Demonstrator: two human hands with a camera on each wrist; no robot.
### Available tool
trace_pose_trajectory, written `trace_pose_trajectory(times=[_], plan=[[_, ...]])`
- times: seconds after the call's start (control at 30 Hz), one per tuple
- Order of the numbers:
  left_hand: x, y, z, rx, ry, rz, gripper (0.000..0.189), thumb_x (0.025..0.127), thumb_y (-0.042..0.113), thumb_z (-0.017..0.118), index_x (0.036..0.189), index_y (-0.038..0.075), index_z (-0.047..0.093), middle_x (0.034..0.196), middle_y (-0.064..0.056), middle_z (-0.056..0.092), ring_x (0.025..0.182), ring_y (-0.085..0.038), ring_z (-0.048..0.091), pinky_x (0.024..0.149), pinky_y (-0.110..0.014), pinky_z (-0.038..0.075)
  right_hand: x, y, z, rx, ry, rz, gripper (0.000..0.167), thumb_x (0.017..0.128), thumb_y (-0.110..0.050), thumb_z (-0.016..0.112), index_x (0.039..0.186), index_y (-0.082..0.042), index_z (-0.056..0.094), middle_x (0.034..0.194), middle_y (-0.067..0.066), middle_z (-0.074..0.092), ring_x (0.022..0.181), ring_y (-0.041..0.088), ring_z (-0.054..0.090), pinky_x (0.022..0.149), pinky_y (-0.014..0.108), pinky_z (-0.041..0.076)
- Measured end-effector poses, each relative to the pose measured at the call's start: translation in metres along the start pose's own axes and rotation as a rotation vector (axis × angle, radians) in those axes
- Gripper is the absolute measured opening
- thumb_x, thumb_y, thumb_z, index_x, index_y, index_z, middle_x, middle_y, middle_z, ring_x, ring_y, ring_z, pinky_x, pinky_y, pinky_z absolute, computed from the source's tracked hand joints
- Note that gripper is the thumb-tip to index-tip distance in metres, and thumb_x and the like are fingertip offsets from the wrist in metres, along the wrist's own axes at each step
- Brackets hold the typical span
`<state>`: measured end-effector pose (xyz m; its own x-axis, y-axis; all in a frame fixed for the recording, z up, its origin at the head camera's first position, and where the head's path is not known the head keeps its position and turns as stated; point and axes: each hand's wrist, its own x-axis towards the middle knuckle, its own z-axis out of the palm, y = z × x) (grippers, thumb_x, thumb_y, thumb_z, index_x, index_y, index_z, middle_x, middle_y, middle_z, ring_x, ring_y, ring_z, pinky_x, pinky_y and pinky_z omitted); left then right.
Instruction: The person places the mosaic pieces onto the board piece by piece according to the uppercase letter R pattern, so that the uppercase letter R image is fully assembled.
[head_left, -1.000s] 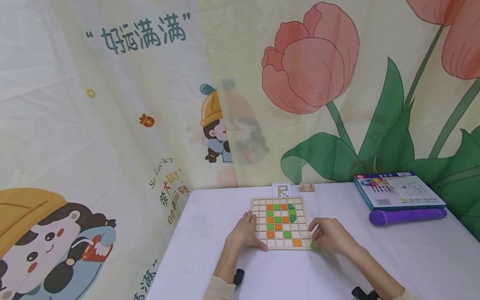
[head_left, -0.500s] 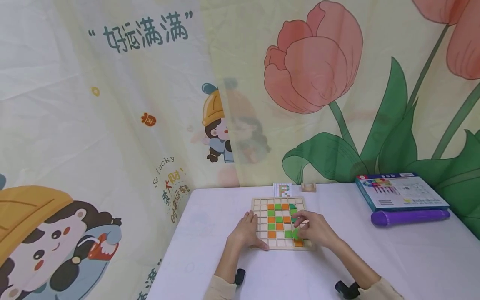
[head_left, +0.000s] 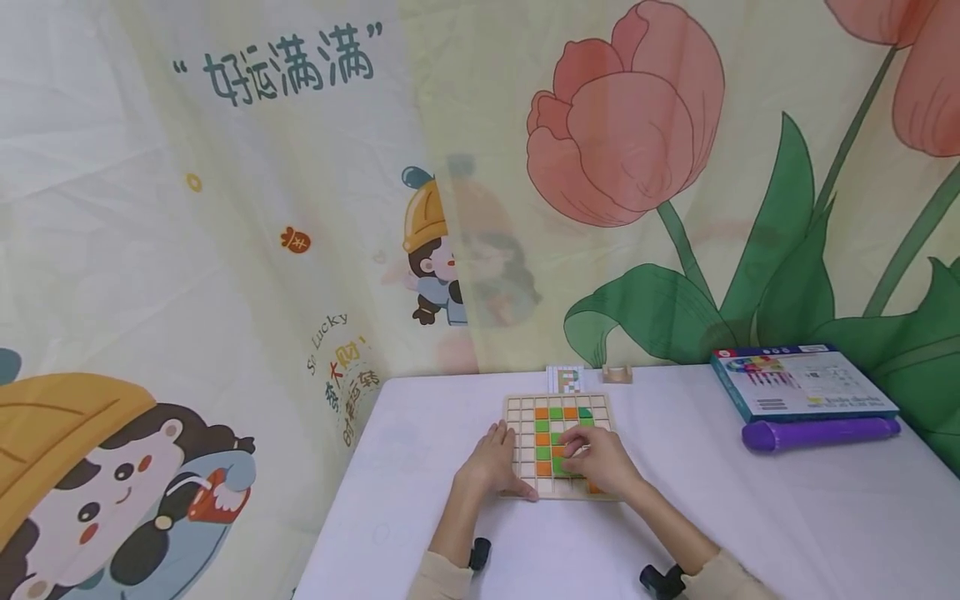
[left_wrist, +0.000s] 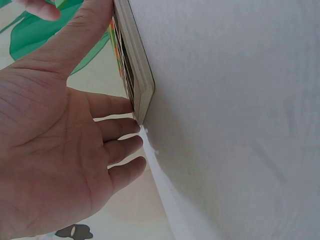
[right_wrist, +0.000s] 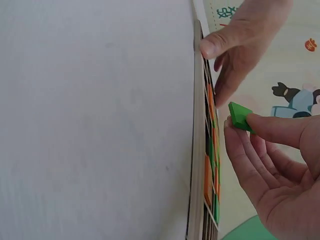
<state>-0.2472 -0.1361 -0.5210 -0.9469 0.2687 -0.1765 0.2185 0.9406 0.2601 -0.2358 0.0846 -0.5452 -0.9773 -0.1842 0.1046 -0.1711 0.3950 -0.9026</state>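
Note:
A square wooden grid board [head_left: 522, 406] lies on the white table, with orange and green tiles set in several of its cells. At its left side rests my left hand [head_left: 491, 462], fingers fairly straight along the edge and thumb by the near left corner. In the left wrist view the fingertips [left_wrist: 131, 140] meet the board's corner. My right hand [head_left: 603, 462] is above the board's right half, covering some tiles. Between its thumb and fingers it pinches a small green square tile [right_wrist: 240, 116], raised off the board in the right wrist view.
Behind the board stands a small card [head_left: 564, 379] with a coloured grid pattern, beside a little wooden block [head_left: 618, 374]. A flat box [head_left: 806, 387] and a purple tube [head_left: 821, 434] lie at the right rear. A printed curtain [head_left: 480, 250] hangs behind the table.
My right hand has moved from the board's right edge leftward over the grid, carrying the green tile. The left hand has stayed at the board's left side.

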Motion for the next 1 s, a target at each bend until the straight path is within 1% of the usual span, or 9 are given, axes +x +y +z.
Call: trace_pose_trajectory(times=[0.13, 0.3, 0.4, 0.53, 0.63, 0.8, 1.0], plan=[[0.0, -0.002, 0.002, 0.002, 0.003, 0.01, 0.126, 0.064, 0.057, 0.096, 0.158, -0.003, 0.038, 0.168, -0.023, 0.028, 0.157, -0.036, 0.024, 0.126, -0.048, 0.029, 0.0, -0.001, 0.011, -0.007, 0.006, -0.034, 0.03, 0.08, 0.006, 0.084, 0.107, -0.001, 0.073, 0.083, -0.001, 0.067, 0.071, 0.014, 0.066, 0.063, 0.024, 0.057], [0.0, -0.003, 0.001, 0.001, 0.007, 0.01, 0.126, 0.064, 0.057, 0.096, 0.158, -0.004, 0.038, 0.168, -0.023, 0.029, 0.157, -0.036, 0.025, 0.126, -0.048, 0.029, 0.0, -0.004, 0.022, -0.079, 0.033, -0.057, 0.032, 0.076, 0.004, 0.089, 0.103, -0.004, 0.075, 0.077, -0.006, 0.066, 0.07, 0.011, 0.064, 0.063, 0.023, 0.056], [-0.001, -0.002, 0.001, -0.005, 0.006, 0.004, 0.126, 0.064, 0.057, 0.096, 0.158, -0.003, 0.038, 0.168, -0.023, 0.029, 0.157, -0.036, 0.024, 0.126, -0.048, 0.029, 0.001, -0.005, 0.026, -0.098, 0.039, -0.053, 0.029, 0.074, 0.004, 0.09, 0.098, -0.005, 0.075, 0.074, -0.007, 0.066, 0.068, 0.011, 0.063, 0.061, 0.023, 0.055], [-0.002, -0.001, 0.0, -0.007, 0.002, -0.001, 0.125, 0.064, 0.057, 0.096, 0.158, -0.003, 0.038, 0.168, -0.023, 0.029, 0.157, -0.036, 0.025, 0.126, -0.048, 0.029, 0.001, -0.006, 0.029, -0.133, 0.015, -0.055, 0.022, 0.075, 0.004, 0.089, 0.089, -0.007, 0.075, 0.071, -0.007, 0.065, 0.067, 0.011, 0.061, 0.058, 0.023, 0.053], [-0.002, -0.001, 0.0, 0.003, 0.001, 0.006, 0.126, 0.064, 0.057, 0.095, 0.158, -0.004, 0.038, 0.168, -0.023, 0.028, 0.157, -0.036, 0.025, 0.126, -0.048, 0.029, 0.001, -0.008, 0.029, -0.163, -0.015, -0.075, 0.021, 0.075, 0.004, 0.088, 0.085, -0.009, 0.075, 0.069, -0.007, 0.064, 0.065, 0.011, 0.06, 0.057, 0.022, 0.052], [-0.001, -0.002, 0.0, -0.005, 0.003, 0.012, 0.126, 0.063, 0.057, 0.096, 0.158, -0.004, 0.037, 0.168, -0.024, 0.028, 0.157, -0.037, 0.025, 0.126, -0.048, 0.029, 0.001, -0.009, 0.03, -0.219, -0.057, -0.12, 0.02, 0.076, 0.001, 0.089, 0.084, -0.01, 0.075, 0.068, -0.009, 0.064, 0.063, 0.009, 0.06, 0.056, 0.021, 0.053], [-0.001, -0.002, -0.001, -0.005, 0.001, 0.007, 0.127, 0.063, 0.058, 0.095, 0.158, -0.003, 0.037, 0.168, -0.024, 0.028, 0.157, -0.037, 0.024, 0.126, -0.048, 0.028, 0.002, -0.009, 0.029, -0.276, -0.071, -0.123, 0.021, 0.076, -0.001, 0.09, 0.083, -0.012, 0.074, 0.067, -0.01, 0.063, 0.062, 0.008, 0.059, 0.056, 0.021, 0.051]])
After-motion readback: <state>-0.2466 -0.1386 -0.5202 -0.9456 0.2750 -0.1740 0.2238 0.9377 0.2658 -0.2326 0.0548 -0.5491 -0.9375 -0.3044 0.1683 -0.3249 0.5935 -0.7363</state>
